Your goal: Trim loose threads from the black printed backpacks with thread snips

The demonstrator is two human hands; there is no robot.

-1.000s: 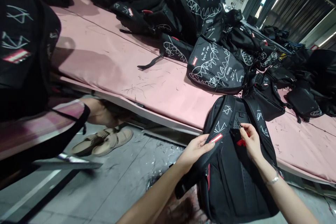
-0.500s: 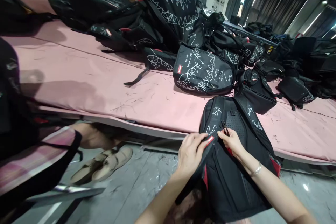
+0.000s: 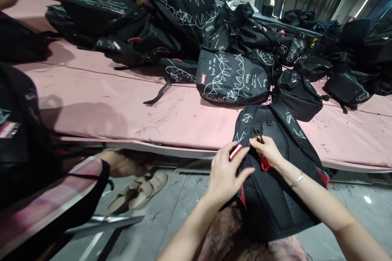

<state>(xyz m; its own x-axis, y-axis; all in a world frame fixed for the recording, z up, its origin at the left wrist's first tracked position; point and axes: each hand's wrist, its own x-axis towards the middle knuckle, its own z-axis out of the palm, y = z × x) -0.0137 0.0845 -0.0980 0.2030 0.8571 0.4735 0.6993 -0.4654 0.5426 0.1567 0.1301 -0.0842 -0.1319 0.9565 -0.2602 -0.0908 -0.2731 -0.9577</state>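
Observation:
A black backpack (image 3: 269, 212) leans on the table edge, back panel and shoulder straps facing up. My left hand (image 3: 226, 171) grips its left shoulder strap (image 3: 240, 135) beside a red-and-white label (image 3: 235, 152); the thumb is spread away over the strap. In my right hand (image 3: 269, 151) is a small pair of scissors (image 3: 258, 133), dark blades pointing up and away, with a red handle part (image 3: 264, 164) hanging below the palm. Its thumb and finger pinch close to the strap's edge. What lies between those fingertips is too small to make out.
Several black backpacks with white scribble prints, one (image 3: 232, 77) just beyond mine, lie on the pink-covered table (image 3: 116, 114). Thread scraps dot the cloth. At left sits another person (image 3: 70, 187) with a dark bag; sandals (image 3: 147, 191) rest on the tiled floor.
Both hands have shifted slightly up in view. My left thumb has spread away from the label. My right hand has turned, showing more of the scissors' red handle.

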